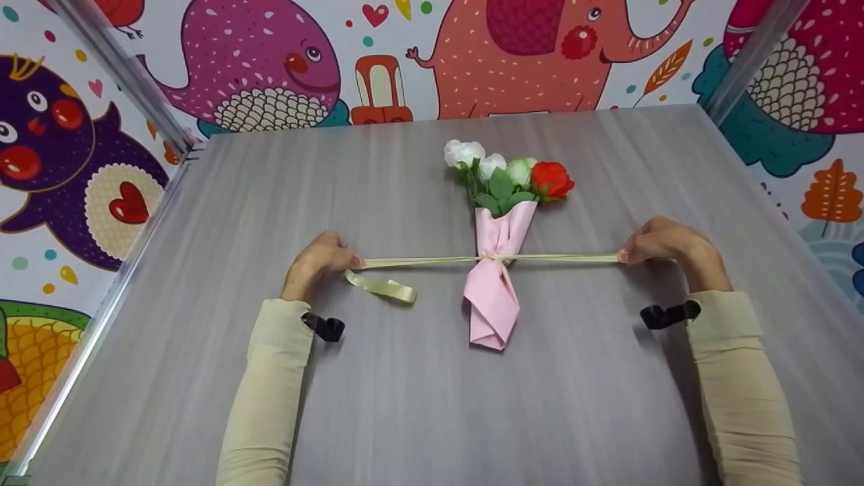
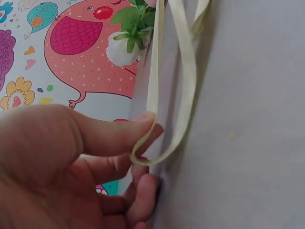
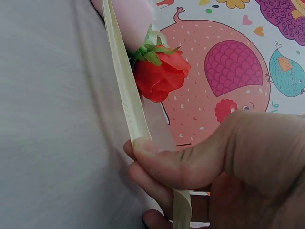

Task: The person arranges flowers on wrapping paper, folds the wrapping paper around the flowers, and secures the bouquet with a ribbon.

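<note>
A bouquet of white, pale green and red artificial flowers (image 1: 493,169) lies on the table, its stems wrapped in pink paper (image 1: 496,307). Pale yellow ribbon (image 1: 425,261) circles the wrap at its narrow waist and stretches straight out to both sides. On the left, my left hand (image 1: 324,258) pinches one length between thumb and fingers; a loose tail (image 1: 388,289) curls down beside it. My right hand (image 1: 671,250) pinches the other length, and in the right wrist view a short end (image 3: 181,210) hangs below the thumb. The red rose (image 3: 162,74) shows beyond the ribbon there.
The grey wood-grain table (image 1: 398,398) reaches back to a wall (image 1: 391,34) printed with cartoon animals. Metal frame posts (image 1: 125,74) stand at the back corners. Black wrist cameras (image 1: 327,329) stick out inward from both cuffs.
</note>
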`<state>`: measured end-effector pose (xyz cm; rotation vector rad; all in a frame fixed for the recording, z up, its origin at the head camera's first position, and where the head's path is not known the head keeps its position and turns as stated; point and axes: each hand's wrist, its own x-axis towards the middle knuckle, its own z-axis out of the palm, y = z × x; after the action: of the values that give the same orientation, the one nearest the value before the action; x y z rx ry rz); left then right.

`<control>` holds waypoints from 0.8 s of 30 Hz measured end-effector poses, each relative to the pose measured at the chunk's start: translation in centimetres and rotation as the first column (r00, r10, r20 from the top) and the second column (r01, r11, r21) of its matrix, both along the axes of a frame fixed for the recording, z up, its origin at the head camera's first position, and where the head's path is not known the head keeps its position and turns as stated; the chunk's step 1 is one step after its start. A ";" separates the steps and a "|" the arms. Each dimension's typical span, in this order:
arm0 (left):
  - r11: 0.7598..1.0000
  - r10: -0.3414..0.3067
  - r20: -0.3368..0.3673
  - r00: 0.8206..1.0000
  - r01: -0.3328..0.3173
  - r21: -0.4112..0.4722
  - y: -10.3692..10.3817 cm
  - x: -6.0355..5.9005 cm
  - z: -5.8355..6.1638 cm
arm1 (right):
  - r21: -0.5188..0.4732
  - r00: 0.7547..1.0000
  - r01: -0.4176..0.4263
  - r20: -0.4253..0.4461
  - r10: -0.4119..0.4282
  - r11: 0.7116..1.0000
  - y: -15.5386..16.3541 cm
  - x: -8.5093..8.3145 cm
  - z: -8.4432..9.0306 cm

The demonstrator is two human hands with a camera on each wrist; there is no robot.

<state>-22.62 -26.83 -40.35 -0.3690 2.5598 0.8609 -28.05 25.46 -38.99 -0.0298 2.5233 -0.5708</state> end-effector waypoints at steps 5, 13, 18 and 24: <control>0.999 -0.008 0.034 0.999 0.009 -0.031 0.0 0.1 0.1 | -0.008 1.000 -0.013 0.003 0.013 1.000 -0.3 -0.1 0.1; 0.993 -0.073 -0.015 0.997 0.071 -0.093 0.9 0.3 0.4 | -0.001 0.999 -0.053 0.006 0.053 0.999 -1.9 0.2 1.0; 0.987 -0.077 -0.097 0.992 0.062 -0.150 2.7 0.4 0.7 | 0.007 0.994 -0.097 -0.047 0.098 0.995 -3.2 0.8 1.9; 0.990 -0.084 -0.134 0.987 0.067 -0.123 5.4 0.5 2.2 | -0.045 0.982 -0.167 -0.102 0.162 0.985 -4.5 1.5 3.1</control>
<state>-22.07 -21.48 -38.14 -0.2527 2.7420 0.7338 -26.55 21.00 -35.92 -0.2901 2.5686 -0.5812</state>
